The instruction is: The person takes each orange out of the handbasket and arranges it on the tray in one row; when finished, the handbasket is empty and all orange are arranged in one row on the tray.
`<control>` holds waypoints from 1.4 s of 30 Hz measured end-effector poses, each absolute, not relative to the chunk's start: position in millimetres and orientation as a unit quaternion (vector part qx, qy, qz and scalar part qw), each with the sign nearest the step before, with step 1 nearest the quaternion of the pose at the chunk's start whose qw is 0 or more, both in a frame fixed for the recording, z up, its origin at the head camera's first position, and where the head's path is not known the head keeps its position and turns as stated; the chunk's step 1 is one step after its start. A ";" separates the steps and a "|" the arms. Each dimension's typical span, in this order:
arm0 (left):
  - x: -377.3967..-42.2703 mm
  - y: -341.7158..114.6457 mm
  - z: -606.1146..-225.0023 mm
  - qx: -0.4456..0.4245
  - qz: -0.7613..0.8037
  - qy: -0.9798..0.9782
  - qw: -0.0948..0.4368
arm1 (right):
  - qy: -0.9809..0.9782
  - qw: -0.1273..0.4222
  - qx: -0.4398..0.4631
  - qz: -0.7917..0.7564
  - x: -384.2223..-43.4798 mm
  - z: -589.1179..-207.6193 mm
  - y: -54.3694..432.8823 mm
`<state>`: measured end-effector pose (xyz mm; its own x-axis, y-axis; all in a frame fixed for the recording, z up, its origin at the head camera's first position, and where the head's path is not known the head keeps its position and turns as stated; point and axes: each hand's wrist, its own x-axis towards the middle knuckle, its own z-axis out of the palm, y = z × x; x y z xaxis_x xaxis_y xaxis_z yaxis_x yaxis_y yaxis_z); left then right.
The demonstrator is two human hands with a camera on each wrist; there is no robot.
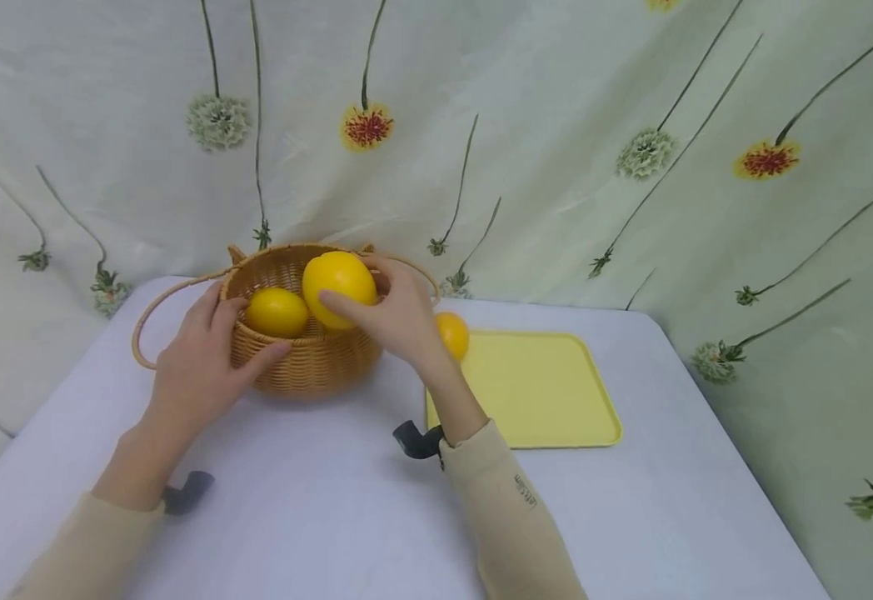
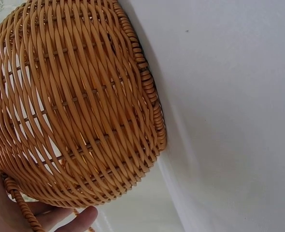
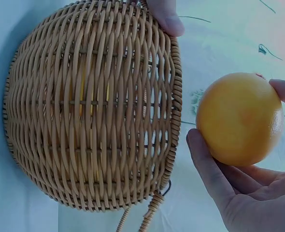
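Observation:
A brown wicker basket [image 1: 309,371] stands at the back left of the table. My left hand [image 1: 200,362] grips its rim at the left, the thumb lying over the front edge. An oval yellow fruit [image 1: 276,312] lies inside, beside that hand. Just above the basket's right side, my right hand [image 1: 404,321] holds a large round yellow fruit [image 1: 339,287] between thumb and fingers. The right wrist view shows this round fruit [image 3: 239,118] apart from the rim. In the left wrist view, fingers [image 2: 82,221] show beside the basket's handle.
Right of the basket lies a yellow rectangular tray [image 1: 549,387]. An orange [image 1: 453,335] is at its far left corner, partly hidden by my right arm. A thin wicker handle [image 1: 140,329] hangs out at the basket's left. Behind the white table [image 1: 316,517] hangs a flowered cloth [image 1: 541,167].

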<state>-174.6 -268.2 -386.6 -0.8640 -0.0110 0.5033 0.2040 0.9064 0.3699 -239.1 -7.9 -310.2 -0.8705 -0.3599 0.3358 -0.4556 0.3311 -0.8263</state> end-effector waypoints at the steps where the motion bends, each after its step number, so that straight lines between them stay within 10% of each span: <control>1: -174.1 -268.2 -386.1 -0.052 -0.212 -0.941 0.259 | -0.815 0.044 0.247 0.522 -238.7 -309.2 -6.3; 42: -175.9 -270.0 -390.1 -0.053 -0.212 -0.943 0.252 | -0.865 0.057 0.001 0.499 -295.2 -346.8 150.5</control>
<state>-175.9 -270.0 -390.1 -0.8678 -0.0078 0.4969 0.2060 0.9042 0.3741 -295.2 150.5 -346.8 -0.9936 0.0551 0.0989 -0.0580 0.5024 -0.8627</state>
